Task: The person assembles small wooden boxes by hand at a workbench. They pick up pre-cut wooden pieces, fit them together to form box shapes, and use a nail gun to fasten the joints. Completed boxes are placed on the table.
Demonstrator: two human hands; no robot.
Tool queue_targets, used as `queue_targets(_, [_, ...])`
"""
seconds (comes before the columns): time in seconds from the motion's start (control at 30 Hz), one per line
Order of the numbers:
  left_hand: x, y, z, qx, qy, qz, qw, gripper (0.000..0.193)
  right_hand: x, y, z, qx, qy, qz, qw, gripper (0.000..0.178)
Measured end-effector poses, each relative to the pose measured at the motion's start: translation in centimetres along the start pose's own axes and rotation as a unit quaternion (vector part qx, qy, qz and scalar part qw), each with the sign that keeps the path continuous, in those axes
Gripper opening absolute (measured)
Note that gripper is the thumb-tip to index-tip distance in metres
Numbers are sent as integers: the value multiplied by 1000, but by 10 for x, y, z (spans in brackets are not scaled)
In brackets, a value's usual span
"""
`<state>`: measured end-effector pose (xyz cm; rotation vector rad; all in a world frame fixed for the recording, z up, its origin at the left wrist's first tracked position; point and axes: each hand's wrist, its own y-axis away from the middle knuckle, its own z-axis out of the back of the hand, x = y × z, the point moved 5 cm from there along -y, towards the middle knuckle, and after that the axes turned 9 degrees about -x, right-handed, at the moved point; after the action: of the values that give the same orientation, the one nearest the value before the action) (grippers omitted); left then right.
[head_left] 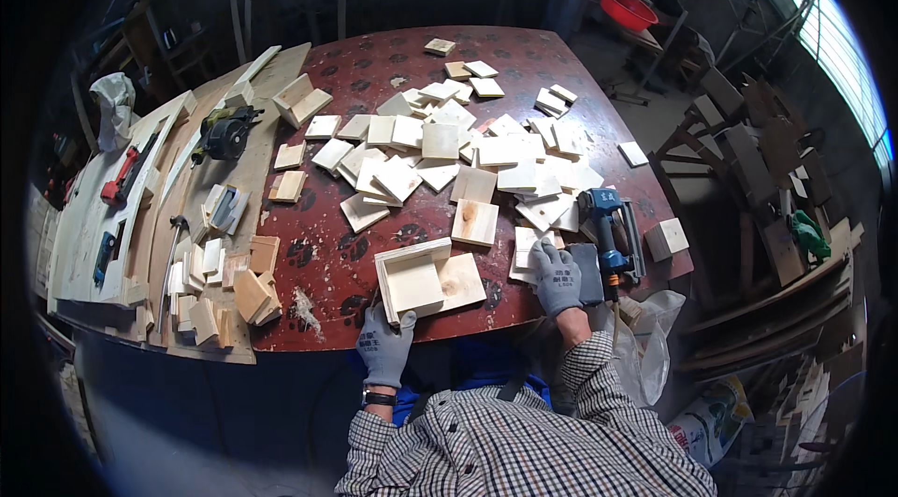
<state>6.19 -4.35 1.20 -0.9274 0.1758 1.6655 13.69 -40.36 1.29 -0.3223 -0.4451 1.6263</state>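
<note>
A small open wooden box (410, 280), made of pale boards, sits near the table's front edge. My left hand (384, 347), in a grey glove, is closed on its near left corner. A square board (460, 280) with a knot lies against the box's right side. My right hand (557, 278), gloved alike, lies with fingers stretched forward over small wooden boards (522, 259); the fingertips touch them, and no firm grip shows. Just right of that hand is a dark grey block (590, 274), with a blue nail gun (610, 233) beside it.
A large pile of square wooden pieces (440, 142) covers the middle of the red table (318, 319). On the left bench are a circular saw (224, 134), a red tool (120, 177), a hammer (178, 224) and offcuts (257, 296). A wooden block (666, 239) sits at the right edge.
</note>
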Motion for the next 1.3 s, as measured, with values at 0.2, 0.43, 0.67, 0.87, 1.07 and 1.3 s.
queue_targets(0.2, [-1, 2, -6, 14, 25, 10, 1000, 65, -6, 9, 14, -38, -68, -24, 997, 52])
queue_targets(0.43, [11, 2, -5, 33, -6, 28, 999, 74, -38, 9, 84, -150, -102, -151, 972, 46])
queue_targets(0.67, [6, 2, -6, 48, 1, 67, 997, 61, -87, 42, 100, -173, -7, -222, 960, 49])
queue_targets(0.87, [11, 1, -8, 48, -6, 59, 997, 67, -106, 62, 91, -149, -11, -272, 951, 46])
queue_targets(1.07, [20, 2, -12, 42, -1, 45, 998, 68, -108, 63, 80, -162, -12, -255, 953, 47])
queue_targets(1.3, [19, 2, -11, 40, 5, 49, 998, 69, -112, 47, 68, -149, 6, -249, 957, 50])
